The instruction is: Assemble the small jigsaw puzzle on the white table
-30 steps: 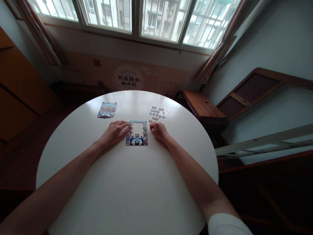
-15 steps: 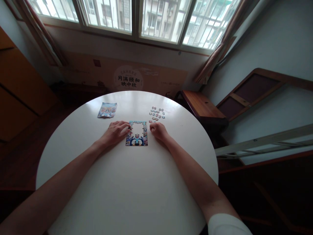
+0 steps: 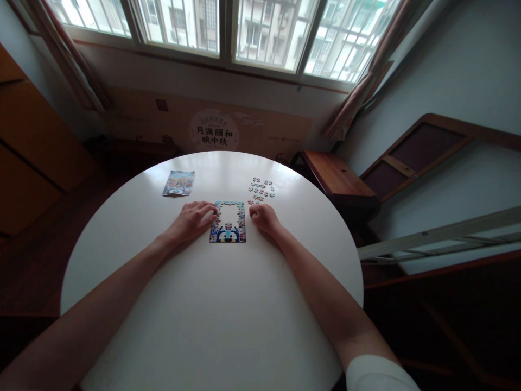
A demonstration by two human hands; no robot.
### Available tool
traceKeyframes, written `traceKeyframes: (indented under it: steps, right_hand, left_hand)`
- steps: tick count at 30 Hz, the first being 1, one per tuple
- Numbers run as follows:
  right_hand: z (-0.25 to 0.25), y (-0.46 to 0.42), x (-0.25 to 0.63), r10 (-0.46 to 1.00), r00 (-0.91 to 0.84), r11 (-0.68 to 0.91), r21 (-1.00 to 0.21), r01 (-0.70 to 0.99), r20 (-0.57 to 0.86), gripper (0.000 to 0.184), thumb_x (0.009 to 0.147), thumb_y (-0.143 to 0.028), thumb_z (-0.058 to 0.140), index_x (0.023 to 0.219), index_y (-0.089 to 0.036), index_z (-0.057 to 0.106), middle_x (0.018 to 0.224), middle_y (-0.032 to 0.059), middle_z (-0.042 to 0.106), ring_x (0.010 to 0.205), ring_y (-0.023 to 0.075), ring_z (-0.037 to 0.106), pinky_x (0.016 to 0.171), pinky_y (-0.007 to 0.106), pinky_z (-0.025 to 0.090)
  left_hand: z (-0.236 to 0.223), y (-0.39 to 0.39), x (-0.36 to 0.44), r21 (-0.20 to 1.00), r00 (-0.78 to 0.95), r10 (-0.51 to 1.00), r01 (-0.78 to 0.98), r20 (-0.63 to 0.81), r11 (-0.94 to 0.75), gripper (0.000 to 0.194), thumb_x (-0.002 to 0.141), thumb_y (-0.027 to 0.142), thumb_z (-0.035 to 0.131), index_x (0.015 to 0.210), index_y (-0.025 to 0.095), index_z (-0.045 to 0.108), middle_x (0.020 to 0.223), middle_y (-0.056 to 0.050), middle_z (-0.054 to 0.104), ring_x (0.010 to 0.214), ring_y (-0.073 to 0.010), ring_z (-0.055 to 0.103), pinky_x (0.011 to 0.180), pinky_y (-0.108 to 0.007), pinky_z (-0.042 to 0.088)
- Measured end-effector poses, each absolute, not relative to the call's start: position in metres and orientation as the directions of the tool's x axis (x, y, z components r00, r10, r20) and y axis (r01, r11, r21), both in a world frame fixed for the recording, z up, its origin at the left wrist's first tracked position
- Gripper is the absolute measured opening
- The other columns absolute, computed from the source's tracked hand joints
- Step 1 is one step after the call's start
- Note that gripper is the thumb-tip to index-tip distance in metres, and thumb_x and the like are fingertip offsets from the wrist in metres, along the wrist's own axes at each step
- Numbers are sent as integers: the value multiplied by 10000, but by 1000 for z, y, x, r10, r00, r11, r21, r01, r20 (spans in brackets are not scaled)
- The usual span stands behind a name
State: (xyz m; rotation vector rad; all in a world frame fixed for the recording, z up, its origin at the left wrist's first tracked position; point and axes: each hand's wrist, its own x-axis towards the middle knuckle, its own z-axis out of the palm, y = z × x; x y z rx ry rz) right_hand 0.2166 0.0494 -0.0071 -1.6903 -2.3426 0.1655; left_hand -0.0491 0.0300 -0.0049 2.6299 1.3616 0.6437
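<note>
A jigsaw puzzle [image 3: 228, 234] lies flat on the white round table, its border and lower part joined around a bare white middle. My left hand [image 3: 196, 218] rests on the table at the puzzle's left side, fingers stretched out and their tips on its left edge. Just off the right edge, my right hand [image 3: 264, 217] lies with its fingers curled in; whether a piece is inside them is hidden. Several loose puzzle pieces [image 3: 261, 189] are spread beyond my right hand, the closest ones almost touching its knuckles.
A printed picture sheet [image 3: 179, 183] with a similar design lies on the table [image 3: 220, 304] at the back left. Beyond the table's right rim stands a wooden stool or bench [image 3: 337, 174]. A barred window [image 3: 268, 32] is ahead.
</note>
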Motion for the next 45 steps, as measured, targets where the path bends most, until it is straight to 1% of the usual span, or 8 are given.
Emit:
traceKeyframes:
  steps: [10, 20, 31, 36, 42, 45]
  right_hand:
    - [-8, 50, 217, 944, -298, 325, -232, 917, 145, 274, 723, -92, 455, 691, -177, 713, 730, 57, 708, 685, 161, 576, 598, 252, 287]
    - [-9, 51, 217, 945, -298, 323, -236, 917, 134, 285, 736, -92, 456, 706, -183, 724, 746, 55, 712, 705, 164, 590, 620, 247, 310]
    - [-7, 49, 216, 944, -299, 326, -243, 914, 142, 278, 728, -93, 449, 687, -178, 711, 726, 55, 705, 681, 160, 577, 608, 251, 296]
    - [-6, 49, 216, 945, -298, 322, -243, 915, 133, 285, 732, -89, 453, 695, -179, 721, 732, 55, 706, 694, 163, 580, 617, 247, 305]
    - [-6, 48, 216, 944, -300, 325, -233, 917, 137, 284, 728, -88, 451, 684, -182, 715, 726, 53, 705, 687, 163, 580, 602, 250, 296]
    - [-7, 49, 216, 945, -298, 322, -234, 917, 134, 283, 731, -87, 455, 684, -183, 717, 733, 53, 708, 696, 162, 583, 607, 247, 300]
  left_hand:
    - [-4, 30, -49, 294, 506, 804, 753, 314, -589, 291, 940, 420, 418, 1074, 266, 626, 1236, -43, 636, 1131, -245, 557, 982, -427, 364]
    - [-6, 30, -50, 303, 503, 807, 752, 310, -585, 296, 937, 427, 424, 1094, 278, 625, 1239, -46, 633, 1122, -247, 554, 988, -438, 360]
    - [-7, 30, -50, 276, 509, 802, 759, 313, -589, 283, 947, 416, 409, 1073, 264, 611, 1241, -45, 631, 1131, -243, 556, 971, -423, 360]
    - [-6, 30, -49, 282, 503, 814, 767, 291, -576, 305, 949, 424, 397, 1115, 266, 597, 1259, -55, 623, 1145, -253, 549, 980, -436, 357]
    - [-9, 32, -50, 283, 497, 815, 770, 298, -572, 331, 947, 428, 395, 1166, 259, 578, 1255, -59, 626, 1146, -257, 548, 978, -435, 355]
    - [-9, 32, -50, 293, 490, 818, 768, 301, -569, 326, 943, 429, 405, 1155, 267, 591, 1257, -54, 626, 1145, -253, 549, 987, -434, 351]
